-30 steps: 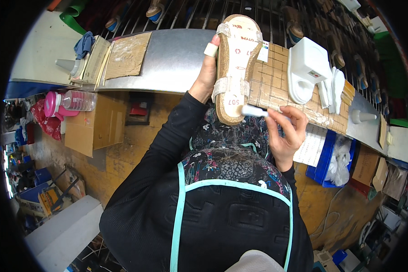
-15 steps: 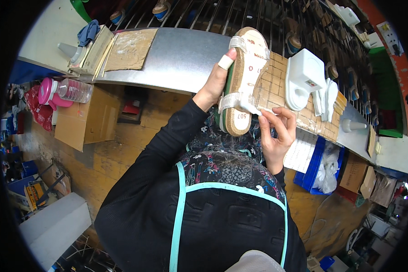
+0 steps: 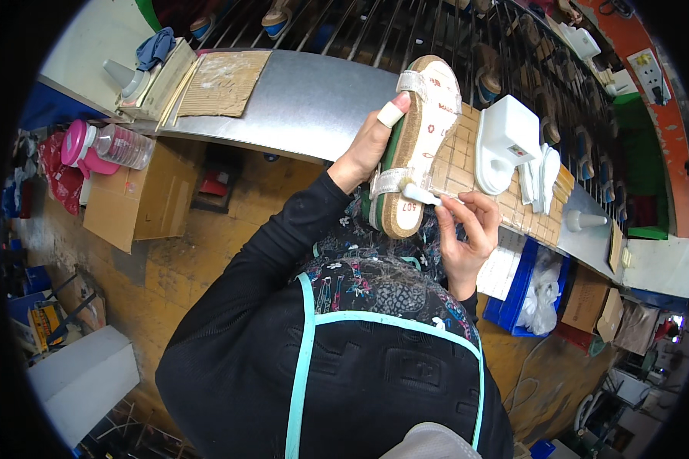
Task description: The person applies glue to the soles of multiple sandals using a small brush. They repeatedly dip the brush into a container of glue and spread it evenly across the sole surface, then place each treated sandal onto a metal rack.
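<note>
Head cam: left hand [image 3: 367, 149] fingers wrapped round sandal [image 3: 417, 145], tilting it up so right hand [image 3: 467, 229], pinching small brush [image 3: 421, 195], reaches strap.

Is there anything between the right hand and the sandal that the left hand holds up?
Only the small white tool that the right hand holds: its tip meets the rear strap of the sandal. The left hand grips the sandal directly. Nothing else visible stands between.

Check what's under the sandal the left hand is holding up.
The sandal is held by the left hand above the grey metal bench and a gridded cardboard sheet. The right hand presses a small white tool against its heel strap. The bench directly beneath is hidden.
</note>
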Available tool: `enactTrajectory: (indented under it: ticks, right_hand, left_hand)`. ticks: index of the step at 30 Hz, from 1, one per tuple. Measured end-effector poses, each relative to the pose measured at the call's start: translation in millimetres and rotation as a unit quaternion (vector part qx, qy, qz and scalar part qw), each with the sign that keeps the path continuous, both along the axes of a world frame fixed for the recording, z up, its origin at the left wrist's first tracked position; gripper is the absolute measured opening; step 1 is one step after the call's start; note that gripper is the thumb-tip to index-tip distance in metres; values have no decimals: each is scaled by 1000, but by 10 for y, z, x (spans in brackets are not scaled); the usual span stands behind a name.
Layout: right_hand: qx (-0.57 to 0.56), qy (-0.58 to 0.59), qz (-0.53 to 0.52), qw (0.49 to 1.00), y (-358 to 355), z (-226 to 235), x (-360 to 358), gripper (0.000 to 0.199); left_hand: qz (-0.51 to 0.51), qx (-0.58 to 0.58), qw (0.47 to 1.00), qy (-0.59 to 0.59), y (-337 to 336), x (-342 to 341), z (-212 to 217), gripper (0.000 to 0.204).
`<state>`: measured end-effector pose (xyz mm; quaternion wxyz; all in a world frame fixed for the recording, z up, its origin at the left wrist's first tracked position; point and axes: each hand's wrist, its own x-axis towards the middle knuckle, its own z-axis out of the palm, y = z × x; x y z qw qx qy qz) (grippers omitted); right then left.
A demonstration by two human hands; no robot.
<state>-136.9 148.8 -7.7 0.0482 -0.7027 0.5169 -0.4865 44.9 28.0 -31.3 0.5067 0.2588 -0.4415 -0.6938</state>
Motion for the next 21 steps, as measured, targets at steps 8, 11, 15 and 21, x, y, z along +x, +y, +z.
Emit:
enactTrajectory:
  ticks: [8,11,15,21]
  right_hand:
    - [35,-40,12,999,-51,105,-45,18]
    - [-14,-43,-48,998,-296,222,-36,17]
    - [-32,-100,-7,994,-732,466,-181,15]
    - [-60,-18,-83,995,-1014,543,-292,13]
  left_hand:
    - [2,-11,1000,17,1,-56,46,77]
    - [6,-30,999,30,-2,-103,54,69]
    - [-33,-54,998,2,-25,-107,70,76]
    - [-114,-2,993,-18,17,-57,130,100]
